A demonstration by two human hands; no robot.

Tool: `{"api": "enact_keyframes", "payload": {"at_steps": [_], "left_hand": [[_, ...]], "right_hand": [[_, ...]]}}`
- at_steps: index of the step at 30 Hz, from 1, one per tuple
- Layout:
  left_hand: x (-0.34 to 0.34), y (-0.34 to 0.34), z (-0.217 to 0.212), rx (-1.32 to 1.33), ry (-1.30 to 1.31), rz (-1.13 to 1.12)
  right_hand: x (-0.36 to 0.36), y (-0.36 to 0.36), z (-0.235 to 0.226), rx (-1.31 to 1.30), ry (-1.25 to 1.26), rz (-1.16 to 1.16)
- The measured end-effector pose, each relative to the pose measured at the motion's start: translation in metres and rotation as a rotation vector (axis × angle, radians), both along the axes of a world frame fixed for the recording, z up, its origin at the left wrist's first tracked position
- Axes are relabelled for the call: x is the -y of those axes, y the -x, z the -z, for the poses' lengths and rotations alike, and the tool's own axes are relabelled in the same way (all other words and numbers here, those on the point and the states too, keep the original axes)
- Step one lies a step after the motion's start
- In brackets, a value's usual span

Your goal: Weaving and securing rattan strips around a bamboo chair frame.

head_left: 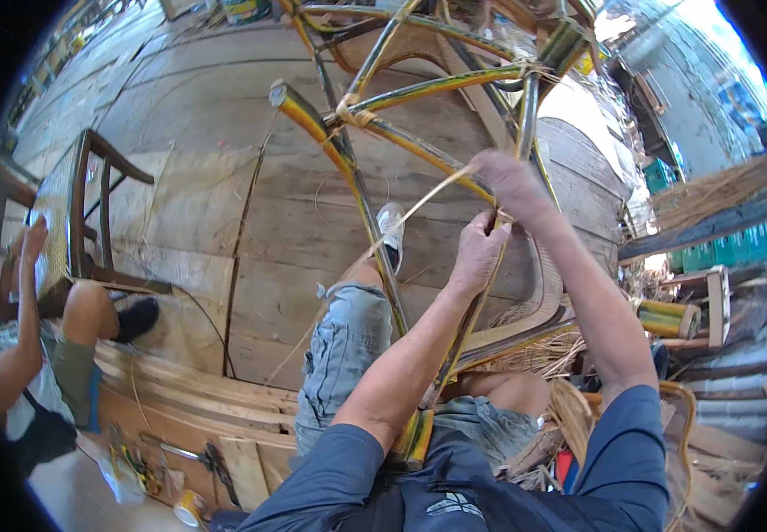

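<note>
A frame of yellow-green bamboo poles (348,160) stands tilted in front of me, lashed at its joints with pale strips. My left hand (477,257) grips one sloping pole of the bamboo frame. My right hand (512,182) is closed on a thin pale cane strip (419,208), at the joint just above my left hand. The strip runs down to the left across the frame. My legs in denim shorts lie under the frame, and one foot in a grey shoe (391,226) rests on the wooden floor (206,195).
Another person (46,346) sits at the left beside a wooden chair with a woven seat (73,213). Loose cane bundles (543,350) and bamboo offcuts (667,317) lie at my right. Hand tools (162,457) lie at the lower left near the wooden boards (206,395).
</note>
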State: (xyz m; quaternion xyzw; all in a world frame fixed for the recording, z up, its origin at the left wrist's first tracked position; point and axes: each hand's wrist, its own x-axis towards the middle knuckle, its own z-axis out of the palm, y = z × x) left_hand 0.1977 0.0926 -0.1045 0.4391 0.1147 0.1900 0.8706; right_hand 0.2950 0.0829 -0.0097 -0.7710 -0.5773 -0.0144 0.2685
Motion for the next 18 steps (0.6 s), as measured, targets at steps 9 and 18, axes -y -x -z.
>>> {"api": "enact_keyframes", "payload": {"at_steps": [9, 18], "left_hand": [[-0.006, 0.009, -0.007, -0.018, 0.295, 0.164], [-0.005, 0.005, -0.002, 0.03, 0.415, 0.188]], "right_hand": [[-0.006, 0.007, -0.027, -1.135, -0.341, 0.234], [-0.012, 0.016, -0.022, -1.224, -0.305, 0.181]]}}
